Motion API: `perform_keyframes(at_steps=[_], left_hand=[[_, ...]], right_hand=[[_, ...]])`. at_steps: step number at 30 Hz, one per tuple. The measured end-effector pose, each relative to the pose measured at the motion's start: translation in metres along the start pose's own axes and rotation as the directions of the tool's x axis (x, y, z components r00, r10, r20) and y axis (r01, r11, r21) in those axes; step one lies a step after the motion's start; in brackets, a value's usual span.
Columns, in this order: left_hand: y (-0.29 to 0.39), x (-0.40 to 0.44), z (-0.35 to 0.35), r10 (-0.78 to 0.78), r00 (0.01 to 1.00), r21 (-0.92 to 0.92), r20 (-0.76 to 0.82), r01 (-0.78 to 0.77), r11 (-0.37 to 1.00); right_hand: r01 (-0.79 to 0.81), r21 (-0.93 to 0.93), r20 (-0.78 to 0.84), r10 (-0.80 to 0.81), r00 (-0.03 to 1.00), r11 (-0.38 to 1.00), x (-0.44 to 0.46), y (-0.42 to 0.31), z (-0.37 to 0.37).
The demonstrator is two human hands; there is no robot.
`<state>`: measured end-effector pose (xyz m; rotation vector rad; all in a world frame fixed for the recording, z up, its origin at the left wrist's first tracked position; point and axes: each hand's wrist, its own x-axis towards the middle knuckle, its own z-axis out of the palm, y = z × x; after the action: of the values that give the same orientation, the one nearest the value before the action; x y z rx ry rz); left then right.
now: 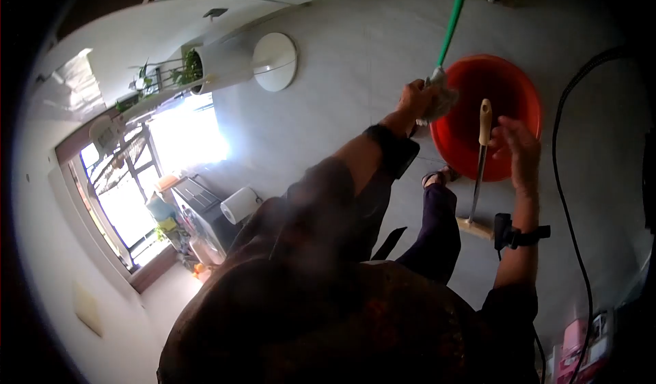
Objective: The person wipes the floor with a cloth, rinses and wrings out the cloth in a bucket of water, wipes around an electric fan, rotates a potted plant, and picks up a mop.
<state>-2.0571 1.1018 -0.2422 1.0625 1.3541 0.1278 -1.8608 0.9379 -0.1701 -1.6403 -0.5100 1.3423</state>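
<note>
My left hand (414, 101) is closed around a bunched grey-white cloth (441, 98), which is at the lower end of a green pole (454, 23). Whether the pole passes inside the cloth is hidden. A red basin (525, 87) stands on the floor beyond both hands, and the cloth is at its left rim. My right hand (521, 146) is over the basin's right side, fingers apart and partly bent, holding nothing I can see. Just left of those fingers rises the cream handle (485, 124) of a brush-like tool with a metal shaft (477, 186) and a pale head (473, 228).
A black cable (557, 145) curves along the floor at the right. At the left are a round white lid (275, 61), potted plants (188, 70) and a white cylinder (239, 205) near a bright window. Pink items (572, 339) sit at the lower right.
</note>
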Motion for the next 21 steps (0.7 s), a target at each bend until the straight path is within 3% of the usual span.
perform_keyframes(at_steps=[2, 4, 6, 7, 8, 10, 14, 17, 19, 21], left_hand=[[0.01, -0.03, -0.01, -0.023, 0.998, 0.002, -0.055, 0.023, 1.0], [0.002, -0.047, -0.02, 0.086, 0.996, 0.049, 0.006, -0.086, 0.995], [0.012, -0.082, -0.025, 0.084, 0.996, -0.031, 0.016, -0.084, 0.996], [0.008, -0.092, -0.029, 0.195, 0.98, 0.087, 0.044, -0.198, 0.976], [0.004, -0.101, -0.034, 0.297, 0.951, 0.199, 0.085, -0.308, 0.931], [-0.001, -0.122, -0.041, 0.295, 0.951, 0.098, 0.096, -0.304, 0.948], [-0.021, -0.141, -0.071, 0.335, 0.931, -0.013, 0.144, -0.337, 0.941], [-0.044, -0.146, -0.103, 0.316, 0.948, -0.058, 0.045, -0.313, 0.948], [-0.062, -0.149, -0.131, 0.122, 0.977, -0.294, -0.172, -0.17, 0.941], [-0.08, -0.151, -0.173, 0.101, 0.965, -0.282, -0.241, -0.169, 0.944]], right_hand=[[-0.043, 0.009, 0.078, 0.042, 0.996, 0.999, -0.005, -0.009, 0.031], [-0.095, 0.014, 0.145, 0.092, 0.985, 0.995, -0.01, -0.001, 0.059], [0.235, -0.196, 0.171, -0.203, 0.964, 0.952, -0.012, 0.016, 0.084], [-0.131, -0.037, 0.166, 0.136, 0.977, 0.991, -0.021, -0.01, 0.097], [-0.13, -0.043, 0.171, 0.136, 0.976, 0.991, -0.022, -0.005, 0.105], [-0.129, 0.196, 0.184, 0.093, 0.979, 0.972, -0.023, 0.01, 0.122], [-0.095, 0.204, 0.164, 0.062, 0.985, 0.974, -0.031, 0.016, 0.156], [-0.067, 0.081, 0.128, 0.056, 0.99, 0.994, -0.029, 0.034, 0.191], [-0.042, 0.099, 0.043, 0.038, 0.998, 0.994, -0.036, 0.037, 0.224], [-0.016, 0.144, 0.017, 0.014, 1.0, 0.989, -0.038, 0.04, 0.261]])
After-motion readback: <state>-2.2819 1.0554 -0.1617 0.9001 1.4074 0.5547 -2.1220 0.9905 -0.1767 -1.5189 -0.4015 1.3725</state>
